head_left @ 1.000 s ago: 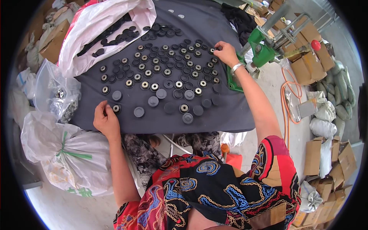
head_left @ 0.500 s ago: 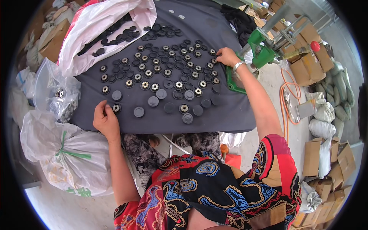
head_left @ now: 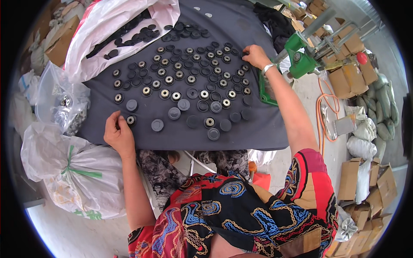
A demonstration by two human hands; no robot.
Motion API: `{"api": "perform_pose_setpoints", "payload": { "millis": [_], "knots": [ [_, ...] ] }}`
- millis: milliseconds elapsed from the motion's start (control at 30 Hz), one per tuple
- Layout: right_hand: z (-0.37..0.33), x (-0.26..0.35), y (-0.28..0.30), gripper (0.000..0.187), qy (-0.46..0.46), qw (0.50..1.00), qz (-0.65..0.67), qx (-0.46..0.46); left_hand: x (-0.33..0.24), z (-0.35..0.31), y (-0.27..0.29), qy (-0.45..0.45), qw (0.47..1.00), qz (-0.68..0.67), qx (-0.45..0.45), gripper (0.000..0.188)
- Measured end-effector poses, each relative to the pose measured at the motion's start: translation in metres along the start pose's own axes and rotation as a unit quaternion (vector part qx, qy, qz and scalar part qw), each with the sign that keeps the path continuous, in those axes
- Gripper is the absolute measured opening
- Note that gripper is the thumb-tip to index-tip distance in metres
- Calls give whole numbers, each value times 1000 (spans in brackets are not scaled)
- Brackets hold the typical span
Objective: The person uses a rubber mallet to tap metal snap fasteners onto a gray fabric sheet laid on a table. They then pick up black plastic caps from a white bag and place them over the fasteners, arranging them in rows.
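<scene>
My left hand [head_left: 119, 135] rests at the near left of the dark cloth with its fingers curled. Its thumb lies beside a black ring with a metal bearing [head_left: 131, 120]; anything inside the fingers is hidden. At the right side, my right hand [head_left: 257, 56] has its thumb and fingertips bent together above the cloth, and whatever they pinch cannot be made out. Just below it sits another bearing piece [head_left: 245, 68]. Between the hands lie several bearing pieces in loose rows, black rings [head_left: 202, 105] and flat grey caps [head_left: 174, 113].
A white bag [head_left: 124, 26] spills black caps at the far left. A clear bag [head_left: 53, 94] of metal parts and a tied white sack [head_left: 81, 172] stand left. Beside my right forearm is a green press [head_left: 301, 64]. An orange hose [head_left: 320, 116] and cardboard boxes [head_left: 350, 178] lie beyond.
The view has shifted slightly. My right hand has risen a little away from the bearing piece below it, and one bearing piece by its fingertips no longer shows. My left hand stays put.
</scene>
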State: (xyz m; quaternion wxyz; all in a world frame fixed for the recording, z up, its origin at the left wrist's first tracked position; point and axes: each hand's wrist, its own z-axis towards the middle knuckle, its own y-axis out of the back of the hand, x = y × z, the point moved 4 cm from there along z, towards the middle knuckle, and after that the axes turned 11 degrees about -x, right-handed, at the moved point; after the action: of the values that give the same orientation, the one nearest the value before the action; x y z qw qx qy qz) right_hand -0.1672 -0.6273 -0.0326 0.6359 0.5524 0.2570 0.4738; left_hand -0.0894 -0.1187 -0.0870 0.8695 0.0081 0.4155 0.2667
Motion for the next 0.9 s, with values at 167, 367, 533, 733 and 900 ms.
{"api": "perform_pose_setpoints", "payload": {
  "millis": [167,367,533,733,900],
  "knots": [
    [10,-5,-5,35,-5,1000,-11,14,2,0,-1,-2,1000,6,0,12],
    [7,0,-2,36,-6,1000,-10,6,-1,0,0,-2,1000,-1,-4,13],
    [4,-1,-4,36,-15,1000,-2,-14,-1,-1,0,4,1000,4,4,13],
    [13,-6,-5,35,7,1000,0,5,-2,0,0,3,1000,14,8,12],
    [12,-8,-6,36,-16,999,26,-11,-3,0,1,2,1000,9,7,12]
  ]
}}
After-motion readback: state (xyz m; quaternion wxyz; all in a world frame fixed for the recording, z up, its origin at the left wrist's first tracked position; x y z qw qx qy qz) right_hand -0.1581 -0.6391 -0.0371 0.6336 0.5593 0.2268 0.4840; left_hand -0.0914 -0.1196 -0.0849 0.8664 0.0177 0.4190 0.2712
